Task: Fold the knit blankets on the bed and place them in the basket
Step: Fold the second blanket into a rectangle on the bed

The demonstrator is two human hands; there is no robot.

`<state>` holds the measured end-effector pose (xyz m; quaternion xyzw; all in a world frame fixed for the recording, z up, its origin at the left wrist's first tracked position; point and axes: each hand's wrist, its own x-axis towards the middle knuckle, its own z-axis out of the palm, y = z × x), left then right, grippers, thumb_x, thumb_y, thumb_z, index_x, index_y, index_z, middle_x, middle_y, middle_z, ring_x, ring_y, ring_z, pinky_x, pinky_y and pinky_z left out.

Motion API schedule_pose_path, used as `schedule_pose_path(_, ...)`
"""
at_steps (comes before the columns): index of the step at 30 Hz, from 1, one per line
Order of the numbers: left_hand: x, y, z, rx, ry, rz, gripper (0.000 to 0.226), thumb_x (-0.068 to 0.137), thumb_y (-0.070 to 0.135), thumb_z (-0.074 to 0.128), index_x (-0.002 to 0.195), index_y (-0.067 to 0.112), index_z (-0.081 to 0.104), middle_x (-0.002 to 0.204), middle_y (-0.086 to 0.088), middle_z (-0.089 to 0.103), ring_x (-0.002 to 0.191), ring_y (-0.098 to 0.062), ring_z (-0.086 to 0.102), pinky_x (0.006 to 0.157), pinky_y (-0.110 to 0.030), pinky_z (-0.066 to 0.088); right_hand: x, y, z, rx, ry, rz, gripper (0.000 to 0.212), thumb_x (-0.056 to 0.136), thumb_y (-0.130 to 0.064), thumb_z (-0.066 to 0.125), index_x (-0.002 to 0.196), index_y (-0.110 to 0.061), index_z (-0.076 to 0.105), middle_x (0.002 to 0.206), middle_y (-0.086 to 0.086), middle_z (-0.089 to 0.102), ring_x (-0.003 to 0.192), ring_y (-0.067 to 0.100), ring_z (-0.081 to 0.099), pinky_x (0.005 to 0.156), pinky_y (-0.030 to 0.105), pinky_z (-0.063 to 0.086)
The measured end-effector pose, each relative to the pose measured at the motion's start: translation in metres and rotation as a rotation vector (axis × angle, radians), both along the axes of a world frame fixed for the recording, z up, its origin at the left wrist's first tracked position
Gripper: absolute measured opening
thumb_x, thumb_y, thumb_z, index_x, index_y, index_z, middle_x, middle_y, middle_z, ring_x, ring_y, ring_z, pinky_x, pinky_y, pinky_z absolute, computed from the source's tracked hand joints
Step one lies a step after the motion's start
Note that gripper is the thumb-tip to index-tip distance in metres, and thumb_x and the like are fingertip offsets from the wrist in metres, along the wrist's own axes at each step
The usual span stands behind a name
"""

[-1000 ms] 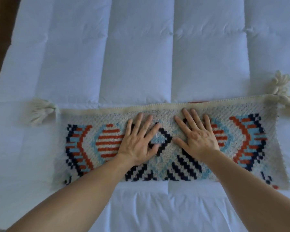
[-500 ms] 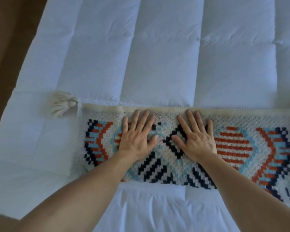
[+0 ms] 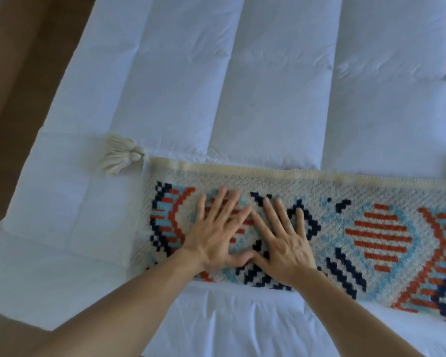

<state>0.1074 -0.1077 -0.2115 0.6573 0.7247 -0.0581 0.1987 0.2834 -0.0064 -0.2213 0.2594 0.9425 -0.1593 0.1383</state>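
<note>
A knit blanket (image 3: 371, 235) lies folded into a long strip across the bed, cream with orange, light blue and navy patterns. A cream tassel (image 3: 121, 157) sticks out at its far left corner. My left hand (image 3: 218, 235) rests flat on the strip's left part, fingers spread. My right hand (image 3: 283, 240) lies flat just beside it, thumbs nearly touching. Neither hand grips the fabric. The strip's right end runs out of view. No basket is in view.
The blanket lies on a white quilted duvet (image 3: 268, 86) that covers the bed. The bed's left edge (image 3: 62, 81) runs diagonally, with brown floor (image 3: 16, 73) beyond it.
Both hands slid left along the strip and came closer together. The view swung left, so the right tassel left the frame and more floor shows.
</note>
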Motion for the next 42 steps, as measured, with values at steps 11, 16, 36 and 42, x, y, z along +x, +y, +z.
schedule_pose_path(11,-0.066,-0.054,-0.005,-0.14,0.104,-0.068,0.13,0.058,0.1,0.028,0.15,0.024,-0.022,0.155,-0.01,-0.035,0.142,-0.029,-0.034,0.113,-0.057,-0.02,0.009,0.012,-0.003,-0.009,-0.131,0.113,0.125,0.06,-0.101,0.03,0.156,-0.027,-0.001,0.165,0.009,-0.005,0.151,0.031,-0.004,0.114,0.061,0.007)
schedule_pose_path(16,-0.084,-0.043,0.002,-0.065,0.109,0.018,0.102,0.075,0.088,0.005,0.152,0.025,-0.018,0.158,-0.012,-0.027,0.143,-0.031,-0.031,0.113,-0.061,-0.015,-0.031,0.003,0.009,0.033,0.039,0.053,0.104,0.075,-0.092,0.025,0.157,-0.029,0.007,0.165,0.008,-0.002,0.151,0.03,-0.003,0.117,0.061,0.003)
schedule_pose_path(36,-0.185,-0.056,-0.009,0.303,-0.374,0.909,0.039,0.088,0.046,0.059,0.113,0.016,0.058,0.106,-0.001,0.065,0.096,-0.021,0.064,0.076,-0.035,0.053,-0.132,-0.125,0.0,-0.048,0.231,0.216,0.085,0.088,-0.073,0.034,0.156,-0.024,0.018,0.164,0.007,0.007,0.151,0.028,0.001,0.116,0.061,0.005)
schedule_pose_path(42,-0.203,-0.031,0.003,0.091,-0.933,1.051,0.022,0.09,0.031,0.065,0.098,0.011,0.069,0.09,-0.001,0.072,0.085,-0.016,0.069,0.07,-0.025,0.051,-0.151,-0.178,-0.012,-0.007,0.153,0.256,0.089,0.081,-0.052,0.057,0.153,-0.009,0.025,0.162,0.01,0.018,0.151,0.028,0.005,0.116,0.064,0.004)
